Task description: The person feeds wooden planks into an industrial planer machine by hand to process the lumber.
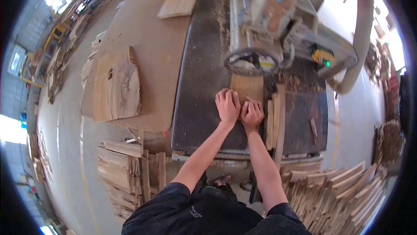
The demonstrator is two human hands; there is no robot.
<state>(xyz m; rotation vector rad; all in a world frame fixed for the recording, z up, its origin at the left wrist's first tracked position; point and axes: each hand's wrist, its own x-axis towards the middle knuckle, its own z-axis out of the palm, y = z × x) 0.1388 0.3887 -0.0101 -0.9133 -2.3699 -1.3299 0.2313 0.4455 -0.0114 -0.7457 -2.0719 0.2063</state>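
Observation:
A flat wooden board [247, 86] lies on the dark machine table [204, 78], its far end under the machine head [252, 57]. On the board's near left edge rests my left hand [228, 105], fingers pointing forward and slightly bent. Just right of it, my right hand [252, 112] is on the board's near end with its fingers curled. The two hands are side by side, close together. What the curled fingers grip beneath is partly hidden. Long wooden strips [276, 120] lie to the right of my right hand, running away from me.
A brown side table [160, 61] on the left bears a rough-edged slab [117, 85] and a pale panel [181, 0]. Stacked offcuts [343, 196] stand at the lower right, more wood [115, 170] at the lower left. A thick hose [362, 39] hangs at the right.

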